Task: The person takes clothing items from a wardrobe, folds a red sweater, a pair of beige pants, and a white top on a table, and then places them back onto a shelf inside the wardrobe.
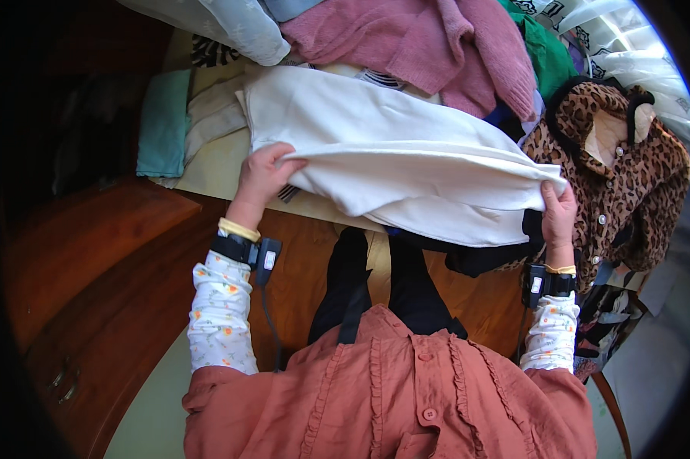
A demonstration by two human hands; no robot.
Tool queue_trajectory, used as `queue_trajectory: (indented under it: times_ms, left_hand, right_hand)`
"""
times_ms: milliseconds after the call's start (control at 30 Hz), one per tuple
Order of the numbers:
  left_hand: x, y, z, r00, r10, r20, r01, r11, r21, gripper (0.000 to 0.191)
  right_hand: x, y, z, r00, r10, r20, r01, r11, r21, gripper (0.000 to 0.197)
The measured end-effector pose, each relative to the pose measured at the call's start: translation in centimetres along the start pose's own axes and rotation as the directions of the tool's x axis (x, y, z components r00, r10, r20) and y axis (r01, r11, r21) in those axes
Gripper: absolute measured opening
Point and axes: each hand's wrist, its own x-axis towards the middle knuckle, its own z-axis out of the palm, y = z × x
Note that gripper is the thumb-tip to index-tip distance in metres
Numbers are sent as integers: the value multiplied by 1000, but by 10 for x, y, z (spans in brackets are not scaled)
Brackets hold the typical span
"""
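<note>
A white cloth garment (390,126), which looks like a pair of trousers, is stretched sideways in front of me. My left hand (267,178) pinches its near edge towards the left end. At the right end, my right hand (558,212) grips a narrow corner between thumb and fingers. A long raised fold runs between the two hands, and the near part sags below it. Most of the far part rests on the cloth-covered surface. Dark fabric (476,258) shows under the right end.
Beyond lies a pink knitted sweater (390,34), with green fabric (545,51) beside it. A leopard-print jacket (626,166) with pearly buttons sits at right. A folded turquoise cloth (164,123) is at left, above a wooden cabinet (109,246). Sheer white curtain (620,34) hangs top right.
</note>
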Motion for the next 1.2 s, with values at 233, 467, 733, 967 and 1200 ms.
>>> queue_trajectory:
  times_ms: [233,467,733,967,1200]
  left_hand:
    - [25,-27,21,993,-116,19,113,987,118,24]
    - [24,-30,-8,983,-173,65,143,935,323,26]
    - [-15,40,42,822,570,-21,-540,790,292,16]
    - [-41,41,86,869,411,274,-474,852,224,27]
    - [-46,24,74,970,235,-56,-227,966,122,17]
  right_hand:
    - [4,11,13,991,126,-52,-127,992,-21,26]
    - [-2,-33,20,976,211,59,-212,977,18,25]
    - [13,19,21,974,226,-14,-226,968,-108,27]
    - [18,27,14,962,246,-119,-267,938,-220,26]
    - [25,41,4,993,66,-93,-106,832,-545,31]
